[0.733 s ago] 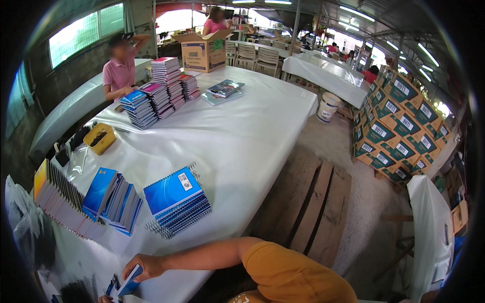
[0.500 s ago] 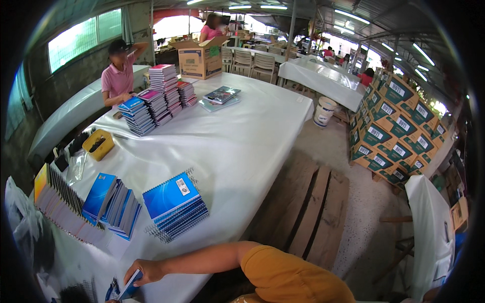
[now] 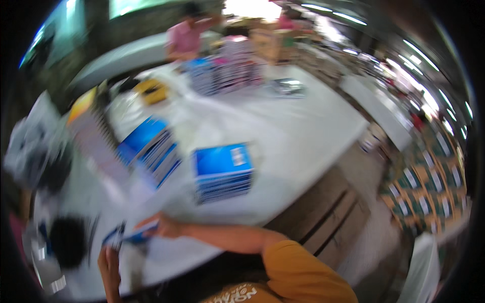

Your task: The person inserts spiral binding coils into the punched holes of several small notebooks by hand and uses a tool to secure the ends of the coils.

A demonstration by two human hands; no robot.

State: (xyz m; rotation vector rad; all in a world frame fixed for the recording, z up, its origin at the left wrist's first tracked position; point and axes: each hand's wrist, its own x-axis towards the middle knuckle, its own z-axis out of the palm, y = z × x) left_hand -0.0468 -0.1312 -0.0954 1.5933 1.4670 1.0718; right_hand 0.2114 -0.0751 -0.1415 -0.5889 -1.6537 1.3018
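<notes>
My right hand (image 3: 169,225) reaches in over the near table edge and is closed on a blue notebook (image 3: 140,234), seen nearly edge-on. My left hand (image 3: 109,265) is upright at the notebook's left end, fingers bent. Motion blur hides what they grip. Just above its fingertips is a blue-and-dark tool (image 3: 114,234), perhaps pliers; I cannot tell whether it is held. Beyond my right hand stands a stack of blue spiral notebooks (image 3: 223,171). Left of that is a leaning pile of blue notebooks (image 3: 150,146).
A row of yellow-covered spiral books (image 3: 91,121) and a clear plastic bag (image 3: 38,141) are on the left. A black round bundle (image 3: 68,242) sits near my left hand. Farther off are a yellow tray (image 3: 151,91), notebook stacks (image 3: 227,70) and a person (image 3: 187,38). A wooden bench (image 3: 328,217) flanks the table.
The whole view has swung left and down, so the table things appear farther right, and it is blurred. My left hand has come into fuller view. The right hand keeps hold of the notebook.
</notes>
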